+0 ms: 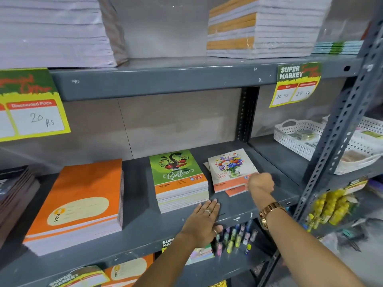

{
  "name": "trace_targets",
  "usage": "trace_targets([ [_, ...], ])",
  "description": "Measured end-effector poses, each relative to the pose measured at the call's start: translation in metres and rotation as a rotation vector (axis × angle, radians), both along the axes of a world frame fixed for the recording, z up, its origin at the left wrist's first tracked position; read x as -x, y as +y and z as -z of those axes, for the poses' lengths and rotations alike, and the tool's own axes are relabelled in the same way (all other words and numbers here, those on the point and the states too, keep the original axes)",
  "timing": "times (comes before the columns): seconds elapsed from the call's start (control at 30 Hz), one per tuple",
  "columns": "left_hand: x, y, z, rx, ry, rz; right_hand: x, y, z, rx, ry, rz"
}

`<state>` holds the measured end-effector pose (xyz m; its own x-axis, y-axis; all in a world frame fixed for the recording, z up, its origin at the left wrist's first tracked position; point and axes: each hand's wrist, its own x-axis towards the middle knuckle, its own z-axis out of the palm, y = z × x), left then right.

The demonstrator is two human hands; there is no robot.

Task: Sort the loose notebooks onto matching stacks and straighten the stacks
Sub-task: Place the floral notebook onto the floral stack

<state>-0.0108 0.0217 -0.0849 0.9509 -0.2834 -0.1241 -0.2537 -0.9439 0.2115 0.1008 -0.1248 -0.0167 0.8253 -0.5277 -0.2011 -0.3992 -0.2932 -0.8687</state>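
Note:
On the grey shelf (141, 230) lie three groups of notebooks. A tall orange stack (83, 195) sits at the left. A green "Coffee" stack (178, 175) stands in the middle. At the right lies a low, skewed pile topped by a flower-cover notebook (230, 168), with another notebook's corner sticking out underneath. My right hand (260, 182) is closed on the near right corner of that flower notebook. My left hand (204, 219) lies flat and open on the shelf just in front of the Coffee stack, fingertips close to its edge.
Dark notebooks (14, 189) lie at the far left. White baskets (300, 137) stand at the right behind a slotted upright (339, 137). Large paper stacks (263, 25) fill the shelf above. Pens (234, 237) and orange notebooks (128, 270) sit below.

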Motion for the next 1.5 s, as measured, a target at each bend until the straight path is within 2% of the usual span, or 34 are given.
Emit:
trace_targets([
  [0.23, 0.009, 0.017, -0.001, 0.048, 0.040, 0.001, 0.018, 0.020, -0.050, -0.026, -0.269, 0.084],
  [0.37, 0.019, 0.032, -0.002, 0.055, 0.051, -0.015, 0.026, 0.043, -0.064, -0.073, -0.329, 0.077],
  [0.57, 0.043, 0.061, -0.006, 0.066, 0.068, -0.054, 0.035, 0.095, -0.050, -0.226, -0.190, -0.085],
  [0.67, 0.055, 0.078, -0.009, 0.072, 0.080, -0.080, 0.049, 0.117, -0.044, -0.178, -0.052, -0.170],
  [0.8, 0.067, 0.090, -0.010, 0.081, 0.083, -0.098, 0.049, 0.127, -0.024, -0.080, 0.016, -0.216],
  [0.87, 0.071, 0.093, -0.009, 0.087, 0.075, -0.104, 0.051, 0.127, -0.021, -0.045, -0.021, -0.232],
  [1.03, 0.069, 0.089, -0.009, 0.078, 0.056, -0.120, 0.052, 0.110, -0.016, 0.197, -0.090, -0.283],
  [1.23, 0.053, 0.071, -0.015, 0.087, 0.055, -0.082, 0.037, 0.082, -0.013, 0.265, -0.117, -0.210],
  [1.5, 0.016, 0.029, -0.016, 0.087, 0.071, 0.003, 0.010, 0.016, 0.006, 0.310, -0.032, -0.207],
])
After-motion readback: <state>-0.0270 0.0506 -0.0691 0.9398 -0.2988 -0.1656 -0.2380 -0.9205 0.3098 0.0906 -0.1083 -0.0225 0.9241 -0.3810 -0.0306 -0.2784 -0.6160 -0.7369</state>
